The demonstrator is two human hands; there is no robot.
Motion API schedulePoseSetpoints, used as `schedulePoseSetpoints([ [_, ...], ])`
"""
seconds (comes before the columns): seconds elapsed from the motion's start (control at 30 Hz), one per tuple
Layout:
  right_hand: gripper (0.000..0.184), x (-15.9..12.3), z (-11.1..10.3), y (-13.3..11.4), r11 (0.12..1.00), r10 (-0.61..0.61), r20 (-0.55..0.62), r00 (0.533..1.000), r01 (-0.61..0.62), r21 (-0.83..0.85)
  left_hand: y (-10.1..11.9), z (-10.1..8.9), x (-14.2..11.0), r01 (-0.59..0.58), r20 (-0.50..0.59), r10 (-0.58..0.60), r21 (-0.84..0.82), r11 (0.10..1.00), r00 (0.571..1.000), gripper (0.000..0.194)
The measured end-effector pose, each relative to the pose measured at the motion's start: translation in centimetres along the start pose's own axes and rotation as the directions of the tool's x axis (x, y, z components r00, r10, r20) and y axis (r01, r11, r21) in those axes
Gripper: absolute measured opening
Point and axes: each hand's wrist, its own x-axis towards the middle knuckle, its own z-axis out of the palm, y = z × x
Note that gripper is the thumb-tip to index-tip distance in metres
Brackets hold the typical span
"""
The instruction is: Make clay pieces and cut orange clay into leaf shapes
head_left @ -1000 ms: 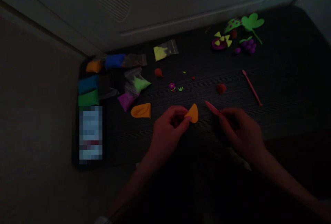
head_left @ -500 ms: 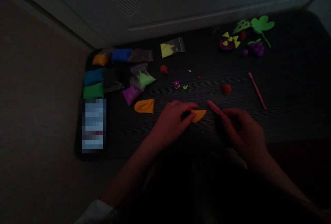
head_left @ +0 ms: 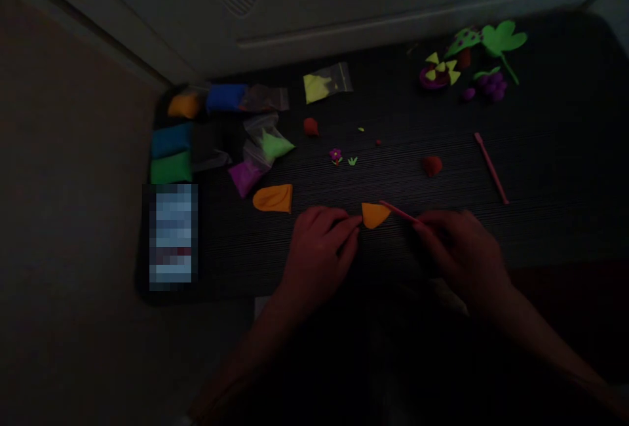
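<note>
A flat orange clay piece [head_left: 375,215] with a rounded lower edge lies on the dark table in front of me. At its left edge are the fingertips of my left hand [head_left: 322,246], thumb and fingers drawn together; whether they pinch anything is too dark to tell. My right hand [head_left: 459,242] is closed around a pink modelling tool [head_left: 400,211], its thin tip on the upper right part of the piece. To the left lies another orange clay piece [head_left: 273,198], flat and rounded at one end, with a curved line on it.
Bagged clay, including a blue packet [head_left: 227,97] and a yellow packet [head_left: 317,87], lies left and back, by a phone [head_left: 171,236]. Small clay flower [head_left: 335,154], red lumps [head_left: 432,165] and a second pink tool [head_left: 491,168] lie mid-table. Purple clay grapes [head_left: 493,85] sit back right.
My left hand has drawn back left off the orange piece, leaving more of it uncovered. The tool in my right hand has moved left, its tip now over the piece. The view shifted slightly.
</note>
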Motion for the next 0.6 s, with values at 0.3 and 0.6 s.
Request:
schedulePoseSetpoints([
  [0.3, 0.015, 3.5, -1.8, 3.7, 0.905, -0.423, 0.247, 0.872, 0.421, 0.064, 0.2, 0.0, 0.6, -0.094, 0.094, 0.084, 0.106, 0.99, 0.992, 0.037],
  [0.6, 0.017, 5.9, -2.4, 3.5, 0.807, -0.516, 0.308, 0.8, 0.574, -0.139, 0.7, 0.3, 1.2, -0.085, 0.145, 0.072, 0.084, 0.993, 0.987, 0.037],
])
